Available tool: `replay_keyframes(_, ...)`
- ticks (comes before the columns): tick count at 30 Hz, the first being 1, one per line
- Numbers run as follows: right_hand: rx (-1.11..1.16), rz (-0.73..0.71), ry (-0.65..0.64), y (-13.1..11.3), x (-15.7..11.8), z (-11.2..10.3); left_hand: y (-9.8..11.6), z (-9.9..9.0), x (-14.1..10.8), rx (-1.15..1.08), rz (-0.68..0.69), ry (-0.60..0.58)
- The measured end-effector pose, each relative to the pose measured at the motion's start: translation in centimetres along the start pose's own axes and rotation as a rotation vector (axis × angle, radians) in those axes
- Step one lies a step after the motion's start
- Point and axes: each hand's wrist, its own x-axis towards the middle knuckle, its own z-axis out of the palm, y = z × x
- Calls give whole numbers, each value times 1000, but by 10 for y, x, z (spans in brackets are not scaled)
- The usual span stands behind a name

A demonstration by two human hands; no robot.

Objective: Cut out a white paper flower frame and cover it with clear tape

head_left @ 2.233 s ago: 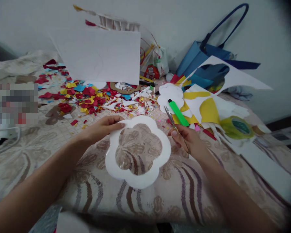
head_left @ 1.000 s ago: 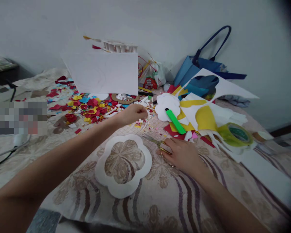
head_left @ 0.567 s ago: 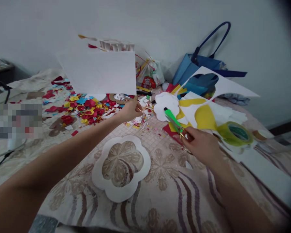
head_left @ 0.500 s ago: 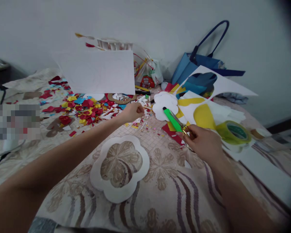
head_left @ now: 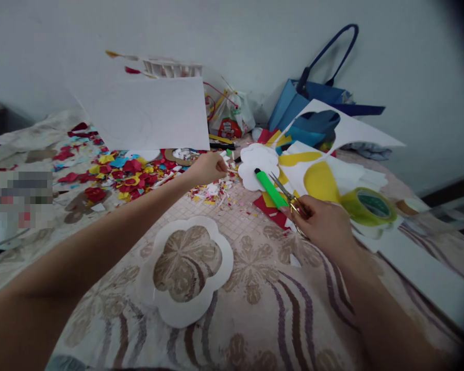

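Observation:
My left hand [head_left: 208, 168] reaches over the paper scraps in the middle of the table with its fingers pinched together. Whatever is between those fingertips is too small to make out. Gold-handled scissors [head_left: 292, 200] are in my right hand [head_left: 327, 220], blades pointing away and to the left. Beside the blades is a green marker [head_left: 269, 188] with a black end, overlapping white flower-shaped paper [head_left: 257, 162]. Nearer to me, a white flower-shaped ring [head_left: 224, 257] with a cut-out centre lies flat on the patterned cloth.
Red, yellow and blue paper scraps [head_left: 133, 172] cover the back left. Behind them stands a white sheet [head_left: 154, 111]. At right are a roll of tape [head_left: 371, 206], yellow paper [head_left: 320, 180] and a cut white sheet [head_left: 365, 129]. A blue bag [head_left: 284, 105] leans by the wall.
The view has shifted slightly, so most things appear farther left. My left hand has moved a little farther away over the scraps. My right hand still holds the scissors.

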Motion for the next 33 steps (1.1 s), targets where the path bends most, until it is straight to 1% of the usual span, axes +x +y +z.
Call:
replay_keyframes(3, 23, -13, -9, -3, -1, 2, -21, -6, -5, 76, -26, -51)
replay_keyframes(5, 30, -20, -25, -5, -2, 4, -29, -3, -7, 93, -22, -73)
replay_keyframes(7, 19, -24, -34, -7, -3, 5, -33, 1, -8, 106, -17, -88)
replay_keyframes(12, -15, -42, -47, -6, -3, 7, -31, 2, -6, 119, -30, -80)
replay_keyframes(17, -24, -41, -51, -5, -4, 7, -28, 0, -8, 135, -92, -84)
replay_keyframes(20, -16, -37, -57, -6, -4, 6, -27, 2, -8, 147, -130, -60)
replay_keyframes(22, -12, -38, -64, -6, -4, 6, -29, 4, -7, 156, -146, -54)
replay_keyframes(26, -26, -53, -60, -7, -3, 7, -33, 13, -5, 188, -169, -91)
replay_keyframes(29, -33, -64, -57, -6, -3, 8, -37, 22, -7, 226, -193, -75)
replay_keyframes(31, -31, -64, -56, -6, -3, 9, -38, 25, -9, 235, -179, -61)
replay_keyframes(33, -24, -64, -57, -5, -3, 9, -39, 23, -10, 225, -140, -73)
